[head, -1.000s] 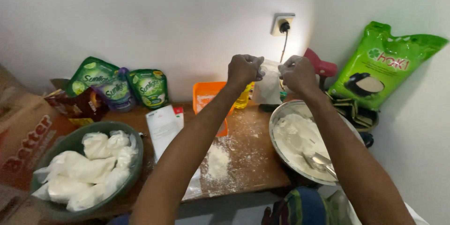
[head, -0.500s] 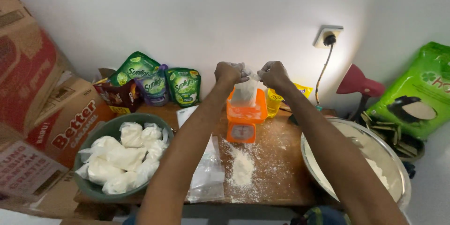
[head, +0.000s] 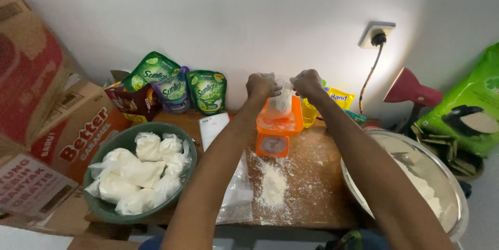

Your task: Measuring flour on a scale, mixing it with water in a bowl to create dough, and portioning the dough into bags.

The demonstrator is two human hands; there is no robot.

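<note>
Both of my hands are raised over an orange kitchen scale (head: 274, 134) at the back of a wooden table (head: 312, 187). My left hand (head: 261, 84) and my right hand (head: 307, 82) pinch the top of a small clear plastic bag of white flour (head: 280, 103). The bag rests in the scale's orange tray. Spilled flour (head: 272, 184) lies on the wood in front of the scale.
A green bowl (head: 188, 148) at the left holds several filled flour bags. A large metal bowl (head: 456, 198) of flour sits at the right. Empty plastic bags (head: 236, 190), green pouches (head: 174, 86), cardboard boxes (head: 57, 125), a red lamp (head: 410, 90) and a green sack (head: 468, 109) surround the table.
The view has swung left and down. My hands with the bag came down from near the wall socket onto the orange scale's tray.
</note>
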